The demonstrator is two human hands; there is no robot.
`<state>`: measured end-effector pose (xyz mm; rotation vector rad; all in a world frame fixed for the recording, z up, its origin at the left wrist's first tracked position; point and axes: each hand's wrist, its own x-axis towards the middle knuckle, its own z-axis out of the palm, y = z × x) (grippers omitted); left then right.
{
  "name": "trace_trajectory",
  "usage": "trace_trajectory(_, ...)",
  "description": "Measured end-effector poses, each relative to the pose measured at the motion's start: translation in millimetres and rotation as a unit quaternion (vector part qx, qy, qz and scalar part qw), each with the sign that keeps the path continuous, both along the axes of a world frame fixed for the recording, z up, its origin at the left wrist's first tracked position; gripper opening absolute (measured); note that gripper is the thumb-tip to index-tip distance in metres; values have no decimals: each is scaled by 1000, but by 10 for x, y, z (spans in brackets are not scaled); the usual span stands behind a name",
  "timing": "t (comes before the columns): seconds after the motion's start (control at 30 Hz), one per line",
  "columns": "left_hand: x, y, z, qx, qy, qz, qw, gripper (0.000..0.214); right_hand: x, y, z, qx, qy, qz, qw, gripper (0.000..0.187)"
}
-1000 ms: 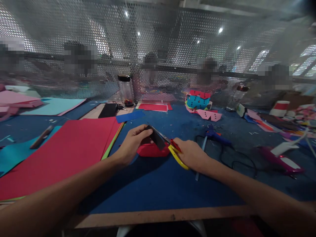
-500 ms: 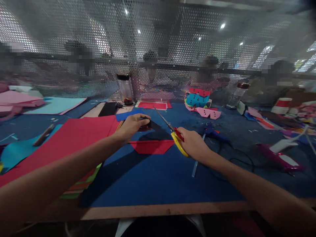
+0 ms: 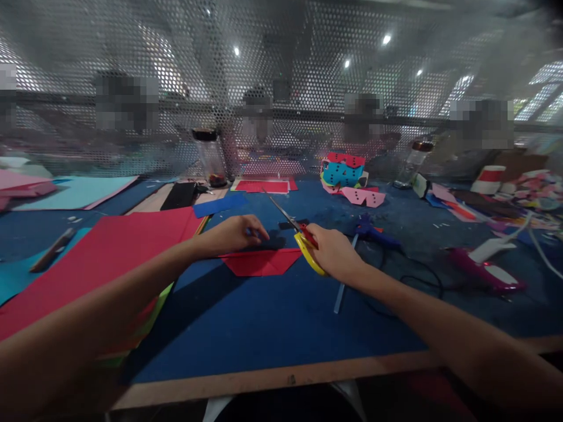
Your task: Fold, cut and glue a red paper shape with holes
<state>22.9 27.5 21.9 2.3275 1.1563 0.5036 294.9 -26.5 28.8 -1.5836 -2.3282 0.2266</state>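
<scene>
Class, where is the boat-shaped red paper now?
In the head view, the boat-shaped red paper lies centrally on the table, this side of the left hand, left of the scissors' handles.

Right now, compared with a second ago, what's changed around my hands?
Your left hand has let go of the dark piece, which now seems to lie on the blue tabletop beside the scissors. Your right hand still grips the scissors. The red folded paper and blue glue gun look unmoved.
</scene>
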Motion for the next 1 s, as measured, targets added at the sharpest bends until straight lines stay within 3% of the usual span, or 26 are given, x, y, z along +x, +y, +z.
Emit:
trace_trajectory(0.13,-25,-136,-60,2,4,-2,1000,23,-33,-13,-8,-10,-1,4,1000,17)
trace_trajectory(0.4,-3,-81,-186,60,-6,-3,998,14,-23,-2,-40,-5,-13,6,1000,18)
trace_trajectory(0.63,28,-126,-186,97,2,-9,995,10,-19,2,-51,-2,-7,7,1000,16)
trace_trajectory(0.73,53,-156,-141,114,-6,35,993,10,-9,1,-28,-11,23,10,1000,14)
trace_trajectory(0.87,121,-265,-2,61,-104,111,986,10,-1,3,3,-39,145,25,988,13)
trace_trajectory(1.0,234,-435,121,-75,-229,90,966,20,-30,-22,33,-140,323,52,934,21)
